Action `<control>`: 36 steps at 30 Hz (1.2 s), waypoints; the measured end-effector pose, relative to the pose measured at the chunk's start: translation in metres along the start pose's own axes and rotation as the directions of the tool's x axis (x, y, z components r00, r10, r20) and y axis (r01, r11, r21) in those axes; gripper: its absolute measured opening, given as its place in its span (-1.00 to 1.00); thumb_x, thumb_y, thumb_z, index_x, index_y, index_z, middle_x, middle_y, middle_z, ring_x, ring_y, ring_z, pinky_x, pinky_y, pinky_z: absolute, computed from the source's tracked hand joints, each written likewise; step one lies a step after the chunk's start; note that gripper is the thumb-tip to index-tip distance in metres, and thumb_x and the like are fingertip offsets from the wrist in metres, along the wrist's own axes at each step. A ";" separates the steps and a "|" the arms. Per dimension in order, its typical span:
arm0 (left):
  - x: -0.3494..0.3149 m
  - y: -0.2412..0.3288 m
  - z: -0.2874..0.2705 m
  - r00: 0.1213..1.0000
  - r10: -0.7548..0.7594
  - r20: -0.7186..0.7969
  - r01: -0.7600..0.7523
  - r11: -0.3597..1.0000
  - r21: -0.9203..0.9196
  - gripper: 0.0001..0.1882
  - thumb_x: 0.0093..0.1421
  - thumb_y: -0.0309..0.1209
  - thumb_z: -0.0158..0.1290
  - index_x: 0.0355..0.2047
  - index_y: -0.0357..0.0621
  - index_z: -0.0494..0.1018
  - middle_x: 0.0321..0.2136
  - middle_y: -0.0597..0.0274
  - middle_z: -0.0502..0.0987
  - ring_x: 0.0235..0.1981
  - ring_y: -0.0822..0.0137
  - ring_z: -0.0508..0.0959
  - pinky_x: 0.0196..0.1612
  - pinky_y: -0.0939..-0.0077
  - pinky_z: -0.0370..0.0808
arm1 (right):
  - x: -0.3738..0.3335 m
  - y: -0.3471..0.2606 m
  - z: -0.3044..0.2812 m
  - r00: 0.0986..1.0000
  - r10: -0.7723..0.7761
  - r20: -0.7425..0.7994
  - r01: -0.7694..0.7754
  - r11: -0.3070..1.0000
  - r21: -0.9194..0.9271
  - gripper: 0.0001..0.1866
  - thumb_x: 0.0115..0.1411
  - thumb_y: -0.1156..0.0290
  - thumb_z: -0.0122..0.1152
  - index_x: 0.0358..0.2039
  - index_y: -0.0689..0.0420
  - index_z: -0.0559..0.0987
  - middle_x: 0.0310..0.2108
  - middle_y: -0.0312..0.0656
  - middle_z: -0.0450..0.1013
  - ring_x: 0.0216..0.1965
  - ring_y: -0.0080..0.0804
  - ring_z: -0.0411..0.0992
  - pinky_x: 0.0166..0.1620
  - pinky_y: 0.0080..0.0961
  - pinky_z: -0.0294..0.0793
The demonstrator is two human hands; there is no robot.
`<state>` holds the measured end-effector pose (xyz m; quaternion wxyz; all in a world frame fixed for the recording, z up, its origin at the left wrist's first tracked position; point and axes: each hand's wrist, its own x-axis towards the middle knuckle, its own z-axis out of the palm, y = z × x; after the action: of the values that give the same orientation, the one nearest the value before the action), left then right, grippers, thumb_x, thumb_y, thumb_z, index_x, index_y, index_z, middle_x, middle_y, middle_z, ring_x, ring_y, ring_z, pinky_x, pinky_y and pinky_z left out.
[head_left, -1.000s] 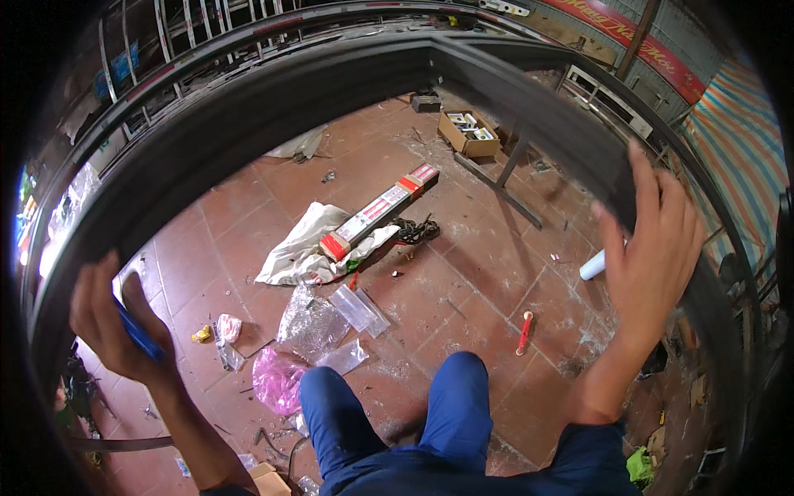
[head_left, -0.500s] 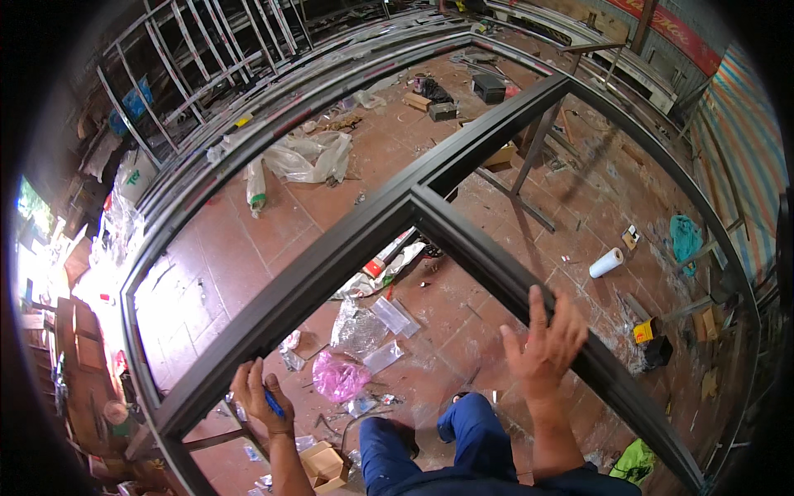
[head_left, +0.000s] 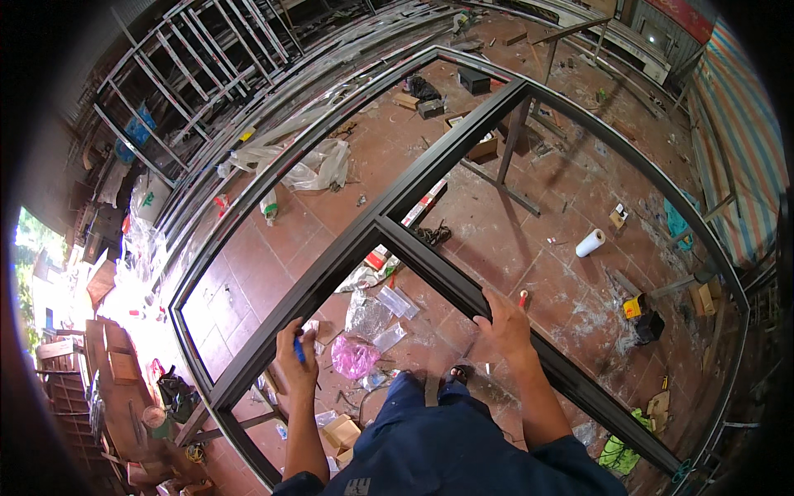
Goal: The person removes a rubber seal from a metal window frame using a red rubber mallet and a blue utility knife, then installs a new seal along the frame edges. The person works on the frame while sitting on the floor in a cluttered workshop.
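Note:
A large dark grey metal frame [head_left: 322,277] spans the view in front of me, held above the floor. A long bar crosses it diagonally, and a shorter crossbar [head_left: 434,263] joins that bar at a T. My left hand [head_left: 294,357] is at the long bar, its fingertips against the near edge. Tucked in that same hand is a slim blue pen-like tool [head_left: 299,350], its exact kind unclear. My right hand [head_left: 506,332] grips the crossbar, with the thumb on the near side and fingers over the top; part of the grip is hidden.
Below the frame, the tiled floor holds a pink plastic bag [head_left: 356,357], clear wrapping [head_left: 365,314], a cardboard box [head_left: 341,431] and a white roll [head_left: 590,243]. A metal stand [head_left: 511,153] supports the far side. Metal lengths and a ladder-like rack [head_left: 178,74] lie back left.
The view has shifted, with the frame appearing lower and farther back. My left hand has moved right and up along the long bar; my right hand has slid up the crossbar toward the T.

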<state>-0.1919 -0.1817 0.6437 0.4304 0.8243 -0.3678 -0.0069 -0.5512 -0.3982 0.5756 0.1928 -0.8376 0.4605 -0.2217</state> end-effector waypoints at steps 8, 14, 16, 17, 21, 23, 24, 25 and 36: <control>0.093 0.021 0.080 0.937 0.308 0.163 -0.325 0.942 0.089 -0.67 0.13 -0.40 0.38 -0.11 -0.20 0.61 -0.19 -0.02 0.64 -0.13 -0.01 0.63 -0.04 0.19 0.54 | -0.057 0.010 -0.042 0.978 0.193 -0.083 -0.189 0.981 0.048 -0.36 0.08 0.21 0.50 0.16 0.18 0.57 0.03 0.05 0.59 0.06 0.07 0.55 0.12 -0.09 0.51; 0.118 0.072 0.160 0.674 0.379 0.634 -0.128 0.906 -0.404 -0.70 0.47 -0.22 0.08 -0.22 -0.25 0.53 -0.46 0.33 0.50 -0.43 0.49 0.49 -0.40 0.54 0.51 | -0.108 -0.002 -0.055 0.907 0.283 -0.312 -0.330 0.937 -0.111 -0.41 0.18 0.11 0.39 0.16 0.15 0.59 0.21 0.04 0.45 0.25 0.02 0.39 0.27 -0.08 0.32; 0.101 0.102 0.187 0.489 0.510 0.708 -0.186 0.854 -0.487 -0.67 0.46 -0.18 0.08 -0.26 -0.26 0.49 -0.48 0.29 0.46 -0.43 0.47 0.48 -0.37 0.51 0.49 | -0.110 -0.029 -0.066 0.850 0.400 -0.344 -0.371 0.917 0.148 -0.46 0.26 0.16 0.36 0.18 0.17 0.56 0.10 0.05 0.52 0.16 -0.02 0.47 0.22 -0.13 0.40; 0.086 0.124 0.193 0.385 0.558 0.735 -0.222 0.829 -0.513 -0.66 0.46 -0.18 0.09 -0.28 -0.26 0.48 -0.48 0.28 0.44 -0.41 0.44 0.48 -0.33 0.48 0.48 | -0.112 -0.044 -0.071 0.837 0.491 -0.242 -0.428 0.863 0.268 -0.45 0.27 0.16 0.35 0.19 0.17 0.55 0.05 0.05 0.53 0.12 -0.03 0.50 0.18 -0.15 0.43; 0.008 0.170 0.236 0.030 0.735 0.677 -0.031 0.678 -0.734 -0.69 0.36 -0.22 0.17 -0.34 -0.22 0.41 -0.39 0.20 0.43 -0.32 0.30 0.47 -0.20 0.37 0.42 | -0.106 -0.085 -0.053 0.835 0.544 -0.084 -0.393 0.695 0.603 -0.44 0.28 0.21 0.38 0.21 0.20 0.51 -0.09 0.07 0.58 -0.06 -0.08 0.59 0.00 -0.23 0.54; -0.035 0.207 0.229 -0.079 0.838 0.540 0.074 0.545 -0.835 -0.72 0.28 -0.27 0.23 -0.31 -0.21 0.41 -0.36 0.15 0.45 -0.33 0.25 0.48 -0.23 0.34 0.43 | -0.107 -0.104 -0.047 0.827 0.562 -0.037 -0.392 0.621 0.679 -0.53 0.25 0.32 0.38 0.13 0.20 0.51 -0.12 0.01 0.59 -0.14 -0.18 0.58 -0.09 -0.28 0.53; -0.056 0.219 0.226 -0.123 0.871 0.475 0.085 0.486 -0.870 -0.68 0.26 -0.25 0.26 -0.31 -0.22 0.41 -0.35 0.12 0.45 -0.34 0.20 0.48 -0.24 0.33 0.44 | -0.114 -0.099 -0.017 0.766 0.643 -0.023 -0.464 0.577 0.673 -0.60 0.25 0.38 0.34 0.07 0.21 0.52 -0.16 -0.04 0.58 -0.17 -0.28 0.55 -0.11 -0.32 0.51; -0.072 0.227 0.226 -0.161 0.899 0.407 0.102 0.426 -0.899 -0.65 0.24 -0.23 0.29 -0.31 -0.22 0.40 -0.35 0.09 0.44 -0.35 0.14 0.49 -0.24 0.31 0.44 | -0.121 -0.091 0.011 0.698 0.716 -0.007 -0.531 0.524 0.666 -0.67 0.24 0.45 0.31 0.01 0.21 0.53 -0.20 -0.09 0.58 -0.20 -0.37 0.52 -0.12 -0.35 0.50; -0.127 0.286 0.204 -0.660 0.683 0.313 -0.162 0.277 -0.947 0.05 -0.12 0.14 0.47 0.27 -0.17 0.33 0.19 -0.18 0.44 0.19 -0.24 0.42 0.24 -0.10 0.32 | -0.215 -0.091 -0.044 0.567 0.778 -0.268 -0.208 0.451 0.868 -0.74 0.27 0.51 0.30 -0.04 0.21 0.55 -0.25 -0.37 0.52 -0.20 -0.56 0.45 -0.07 -0.45 0.51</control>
<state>-0.5234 -0.3503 0.6813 0.0536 0.0097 -0.9115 -0.4078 -0.6156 -0.1738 0.6188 0.4134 -0.3519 0.5973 -0.5903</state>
